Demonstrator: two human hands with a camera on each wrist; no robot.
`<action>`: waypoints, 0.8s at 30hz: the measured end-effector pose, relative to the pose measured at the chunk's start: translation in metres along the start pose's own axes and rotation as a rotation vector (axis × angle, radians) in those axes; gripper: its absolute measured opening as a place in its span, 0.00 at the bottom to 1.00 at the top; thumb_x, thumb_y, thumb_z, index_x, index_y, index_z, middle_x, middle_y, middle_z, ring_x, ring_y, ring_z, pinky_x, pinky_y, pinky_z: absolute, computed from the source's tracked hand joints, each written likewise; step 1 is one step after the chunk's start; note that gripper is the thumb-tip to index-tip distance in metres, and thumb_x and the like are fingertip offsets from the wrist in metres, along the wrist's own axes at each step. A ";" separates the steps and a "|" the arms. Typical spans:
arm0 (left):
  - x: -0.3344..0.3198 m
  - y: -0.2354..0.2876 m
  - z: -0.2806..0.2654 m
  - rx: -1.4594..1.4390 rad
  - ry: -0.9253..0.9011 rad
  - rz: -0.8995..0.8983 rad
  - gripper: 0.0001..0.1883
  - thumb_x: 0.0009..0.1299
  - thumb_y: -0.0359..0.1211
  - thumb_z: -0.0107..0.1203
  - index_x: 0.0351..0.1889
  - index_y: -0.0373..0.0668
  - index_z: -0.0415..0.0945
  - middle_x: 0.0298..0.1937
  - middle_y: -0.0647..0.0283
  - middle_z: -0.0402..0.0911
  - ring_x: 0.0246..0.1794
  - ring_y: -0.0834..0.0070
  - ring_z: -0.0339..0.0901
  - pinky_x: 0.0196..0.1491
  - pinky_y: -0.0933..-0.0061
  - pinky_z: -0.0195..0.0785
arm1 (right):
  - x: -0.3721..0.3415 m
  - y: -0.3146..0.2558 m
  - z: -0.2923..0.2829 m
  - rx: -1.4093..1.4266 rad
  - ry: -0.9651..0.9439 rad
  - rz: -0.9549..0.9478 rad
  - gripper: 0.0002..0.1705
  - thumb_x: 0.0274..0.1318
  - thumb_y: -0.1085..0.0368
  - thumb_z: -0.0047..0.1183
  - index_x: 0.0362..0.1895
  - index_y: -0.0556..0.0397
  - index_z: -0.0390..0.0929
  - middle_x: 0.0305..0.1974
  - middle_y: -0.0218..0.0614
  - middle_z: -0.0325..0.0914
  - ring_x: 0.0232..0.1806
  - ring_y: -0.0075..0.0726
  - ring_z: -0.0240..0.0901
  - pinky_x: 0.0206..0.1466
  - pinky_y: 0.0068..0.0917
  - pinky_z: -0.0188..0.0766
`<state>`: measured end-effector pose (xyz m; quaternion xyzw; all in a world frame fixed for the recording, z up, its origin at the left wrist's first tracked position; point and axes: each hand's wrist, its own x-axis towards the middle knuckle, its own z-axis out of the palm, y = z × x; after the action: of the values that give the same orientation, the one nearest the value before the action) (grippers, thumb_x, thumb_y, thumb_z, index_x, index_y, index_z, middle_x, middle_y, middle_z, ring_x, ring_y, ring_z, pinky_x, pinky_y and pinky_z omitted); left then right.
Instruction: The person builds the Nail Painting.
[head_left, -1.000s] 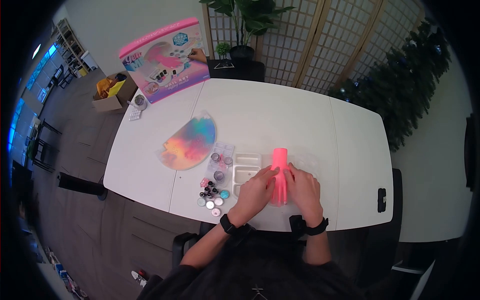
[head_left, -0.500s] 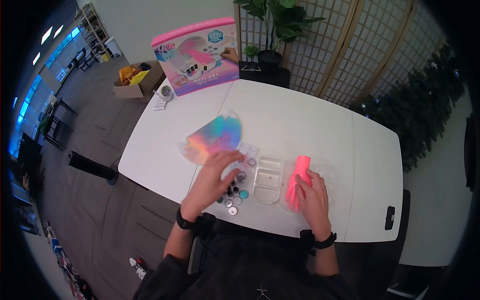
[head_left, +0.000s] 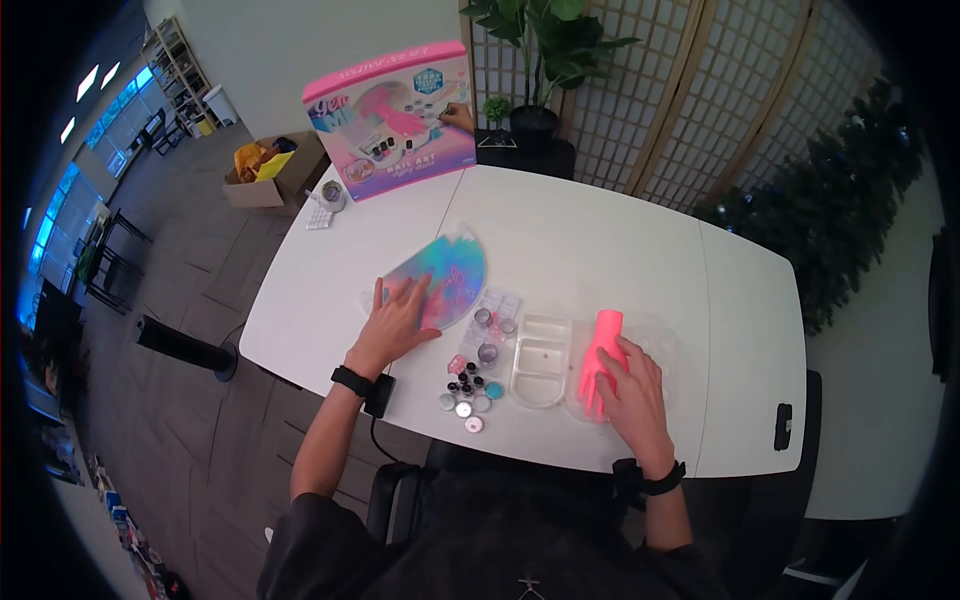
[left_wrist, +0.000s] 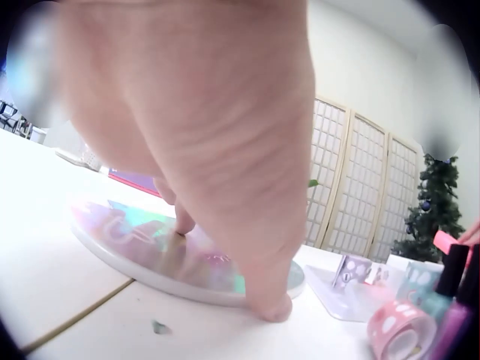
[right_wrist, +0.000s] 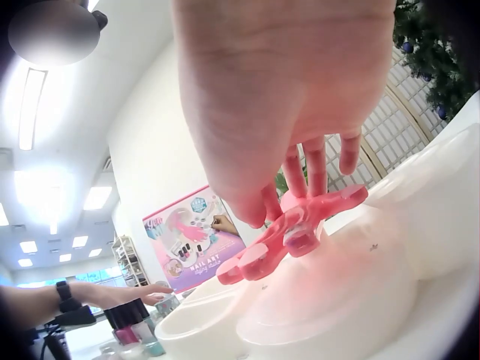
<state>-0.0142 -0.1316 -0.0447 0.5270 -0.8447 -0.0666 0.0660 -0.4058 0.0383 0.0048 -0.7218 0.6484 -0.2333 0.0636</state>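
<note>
A pink model hand lies on a clear, moulded plastic piece at the table's right half. My right hand rests over it, fingers bent onto its surface; in the right wrist view the fingertips touch the pink hand. My left hand is spread over a rainbow, fan-shaped board. In the left wrist view its thumb tip is at the edge of the board and another fingertip is on top. A white compartment tray stands between the two hands.
Small dark-capped bottles, round pots and a clear tray with little jars sit left of the white tray. A pink box stands at the back left. A black object lies near the right edge.
My left hand has left the pink hand and moved left, past the bottles and jars, onto the rainbow board. My right hand has stayed on the pink hand.
</note>
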 end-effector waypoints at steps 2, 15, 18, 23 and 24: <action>0.002 -0.002 -0.003 0.021 0.027 0.045 0.52 0.70 0.51 0.72 0.87 0.46 0.55 0.63 0.52 0.88 0.84 0.51 0.65 0.88 0.32 0.35 | 0.005 -0.002 -0.006 0.104 -0.006 0.026 0.23 0.69 0.64 0.64 0.65 0.59 0.83 0.71 0.51 0.73 0.69 0.58 0.73 0.75 0.53 0.65; 0.067 -0.048 -0.072 -0.136 0.421 -0.230 0.18 0.89 0.42 0.48 0.58 0.36 0.80 0.37 0.37 0.85 0.44 0.34 0.83 0.55 0.45 0.78 | 0.055 -0.017 -0.056 0.095 -0.013 -0.185 0.20 0.71 0.64 0.62 0.63 0.57 0.83 0.68 0.47 0.75 0.66 0.58 0.74 0.79 0.51 0.62; 0.084 -0.078 -0.074 -0.297 0.581 -0.222 0.22 0.91 0.42 0.44 0.50 0.33 0.82 0.35 0.43 0.86 0.38 0.45 0.83 0.43 0.54 0.73 | 0.055 -0.012 -0.063 0.089 0.017 -0.160 0.18 0.72 0.64 0.61 0.62 0.57 0.84 0.66 0.46 0.77 0.64 0.56 0.75 0.80 0.50 0.62; 0.079 -0.035 -0.105 -0.862 0.400 -0.308 0.23 0.90 0.41 0.46 0.71 0.33 0.76 0.52 0.58 0.88 0.53 0.73 0.85 0.56 0.66 0.75 | 0.056 -0.022 -0.080 0.156 -0.063 -0.154 0.16 0.74 0.62 0.58 0.59 0.57 0.85 0.53 0.42 0.86 0.58 0.51 0.80 0.74 0.45 0.67; 0.076 -0.012 -0.112 -1.062 0.387 -0.327 0.24 0.90 0.40 0.46 0.76 0.37 0.71 0.56 0.57 0.86 0.53 0.72 0.85 0.58 0.65 0.76 | 0.058 -0.026 -0.078 0.142 -0.036 -0.195 0.17 0.74 0.60 0.60 0.58 0.57 0.85 0.51 0.42 0.87 0.57 0.51 0.80 0.71 0.42 0.70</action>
<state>-0.0168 -0.2100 0.0666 0.5477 -0.5759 -0.3924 0.4629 -0.4121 0.0032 0.0989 -0.7791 0.5558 -0.2708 0.1033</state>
